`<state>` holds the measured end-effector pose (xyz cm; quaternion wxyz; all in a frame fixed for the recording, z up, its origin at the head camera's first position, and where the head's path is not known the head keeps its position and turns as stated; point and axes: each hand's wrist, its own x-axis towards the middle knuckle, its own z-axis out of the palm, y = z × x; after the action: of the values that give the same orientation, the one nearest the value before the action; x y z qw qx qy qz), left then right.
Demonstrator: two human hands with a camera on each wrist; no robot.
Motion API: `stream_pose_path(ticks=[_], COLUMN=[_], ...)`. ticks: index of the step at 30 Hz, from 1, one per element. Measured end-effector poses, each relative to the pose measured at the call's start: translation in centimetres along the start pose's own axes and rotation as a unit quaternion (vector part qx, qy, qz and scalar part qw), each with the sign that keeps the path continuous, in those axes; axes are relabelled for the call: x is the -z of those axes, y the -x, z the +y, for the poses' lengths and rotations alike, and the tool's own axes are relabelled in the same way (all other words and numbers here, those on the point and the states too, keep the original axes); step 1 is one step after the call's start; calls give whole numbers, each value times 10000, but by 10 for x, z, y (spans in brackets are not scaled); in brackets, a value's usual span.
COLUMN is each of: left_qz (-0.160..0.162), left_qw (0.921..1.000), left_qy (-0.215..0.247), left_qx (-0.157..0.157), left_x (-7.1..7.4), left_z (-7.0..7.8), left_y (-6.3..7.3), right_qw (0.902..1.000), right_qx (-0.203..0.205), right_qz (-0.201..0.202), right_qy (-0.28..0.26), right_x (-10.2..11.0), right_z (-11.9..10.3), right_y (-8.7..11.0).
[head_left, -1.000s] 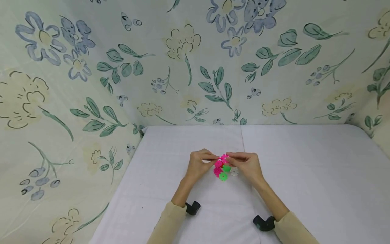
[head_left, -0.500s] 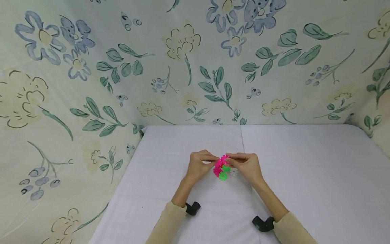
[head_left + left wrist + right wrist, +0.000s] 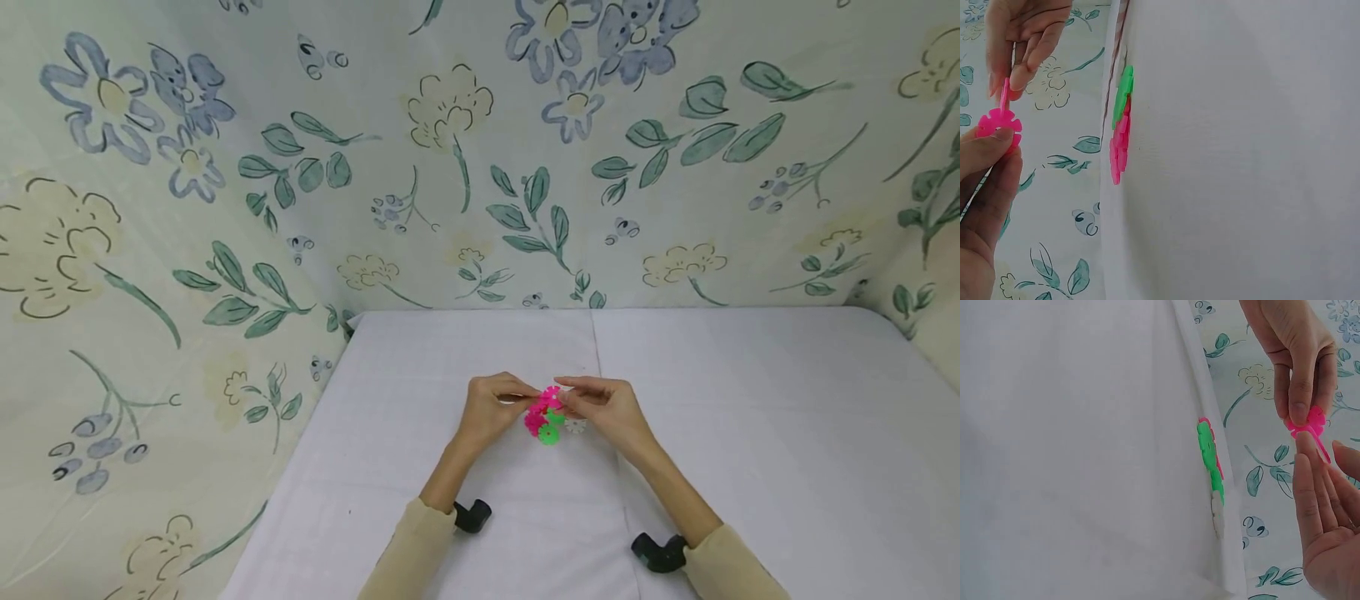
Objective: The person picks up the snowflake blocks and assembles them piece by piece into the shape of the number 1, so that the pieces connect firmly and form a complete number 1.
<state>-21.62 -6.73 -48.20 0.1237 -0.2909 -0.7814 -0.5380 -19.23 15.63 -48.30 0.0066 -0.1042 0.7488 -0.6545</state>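
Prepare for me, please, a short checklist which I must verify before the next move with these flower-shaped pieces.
1. Left hand pinches the first pink piece: ok.
2. Second pink piece meets the first one, set at an angle to it: ok.
3. Second piece pushed fully into the first: cannot tell, fingers and small size hide the joint.
4. Right hand has a firm pinch on the second piece: not ok, its thumb looks apart from the piece in the right wrist view.
5. White piece within easy reach: ok, it lies on the table close to the right hand.
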Motion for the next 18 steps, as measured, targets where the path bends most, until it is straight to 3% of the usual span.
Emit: stream_pose_path(ticks=[4, 11, 18], left_qz=[110, 105, 71], left_qw=[9996, 9976, 9964], left_qy=[7, 2, 92], left_qx=[273, 679, 841], left_x=[2, 6, 7], left_z=[-2, -7, -10], left_y=[0, 1, 4], right_qw=[9992, 9905, 9858], right_qx=[-60, -404, -768], right_qz=[-219, -232, -493], right_qy=[334, 1296, 1412], right_x=[9, 24, 29], right_z=[3, 9, 15], right_y=[1, 2, 1])
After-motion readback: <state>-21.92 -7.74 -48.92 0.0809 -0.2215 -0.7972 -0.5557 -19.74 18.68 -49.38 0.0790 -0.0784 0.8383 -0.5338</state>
